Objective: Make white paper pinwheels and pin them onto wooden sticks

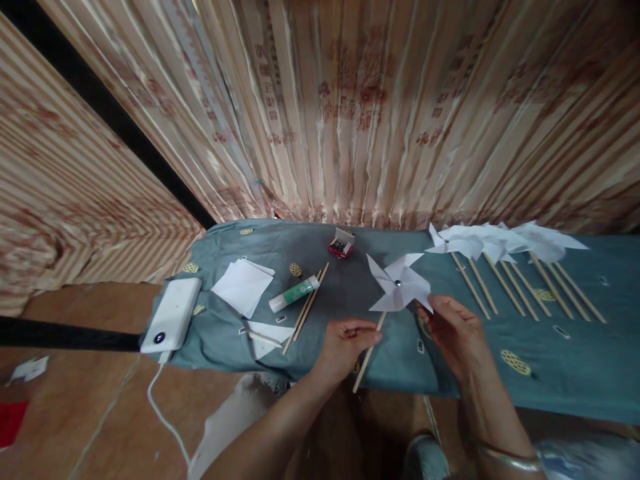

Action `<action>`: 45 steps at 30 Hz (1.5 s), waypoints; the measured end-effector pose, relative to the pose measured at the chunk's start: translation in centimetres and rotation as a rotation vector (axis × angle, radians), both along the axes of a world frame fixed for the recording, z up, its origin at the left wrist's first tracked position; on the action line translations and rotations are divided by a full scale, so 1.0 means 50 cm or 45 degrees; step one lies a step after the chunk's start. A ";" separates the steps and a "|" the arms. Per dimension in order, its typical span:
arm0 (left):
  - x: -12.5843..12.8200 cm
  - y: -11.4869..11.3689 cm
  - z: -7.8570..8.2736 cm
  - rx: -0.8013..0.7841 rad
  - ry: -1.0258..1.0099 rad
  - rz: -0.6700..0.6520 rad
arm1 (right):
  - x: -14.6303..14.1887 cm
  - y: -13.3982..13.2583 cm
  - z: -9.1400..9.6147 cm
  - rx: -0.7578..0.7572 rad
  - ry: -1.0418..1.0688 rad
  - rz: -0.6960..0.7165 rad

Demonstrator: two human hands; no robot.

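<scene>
A white paper pinwheel (400, 293) with a round metal pin at its centre sits on a thin wooden stick (367, 363), held above the green-blue cloth. My left hand (345, 343) pinches that stick a little below the paper blades. At the lower right blade, my right hand (453, 327) has thumb and fingers closed on the paper's tip. Further right, a row of several finished pinwheels (470, 241) lies with blades overlapping and sticks pointing toward me.
On the left lie a stack of white paper squares (243, 287), a glue stick (294, 294), loose wooden sticks (313, 301) and a pencil on folded paper (270, 339). A small red box of pins (341, 244) stands behind. A white power bank (173, 313) with a cable rests at the table's left end.
</scene>
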State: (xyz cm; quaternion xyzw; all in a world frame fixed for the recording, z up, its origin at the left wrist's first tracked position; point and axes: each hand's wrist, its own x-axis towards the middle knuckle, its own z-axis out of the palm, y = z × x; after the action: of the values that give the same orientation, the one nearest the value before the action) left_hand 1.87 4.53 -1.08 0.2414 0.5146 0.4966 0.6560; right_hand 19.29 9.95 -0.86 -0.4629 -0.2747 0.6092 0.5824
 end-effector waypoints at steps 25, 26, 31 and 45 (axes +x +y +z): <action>-0.003 0.035 -0.010 0.068 0.085 0.089 | -0.039 0.011 -0.007 -0.060 0.033 0.141; -0.002 0.034 -0.010 0.063 0.080 0.088 | -0.040 0.011 -0.006 -0.065 0.031 0.144; -0.001 0.034 -0.009 0.060 0.064 0.107 | -0.044 0.008 -0.005 -0.040 0.036 0.164; -0.001 0.027 -0.006 0.063 0.061 0.090 | -0.049 -0.006 0.001 -0.031 0.004 0.202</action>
State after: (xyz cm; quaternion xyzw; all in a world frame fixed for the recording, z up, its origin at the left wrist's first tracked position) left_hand 1.84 5.89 -1.37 0.2509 0.5258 0.5262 0.6194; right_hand 16.85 9.65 -0.80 -0.4458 -0.3021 0.6573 0.5272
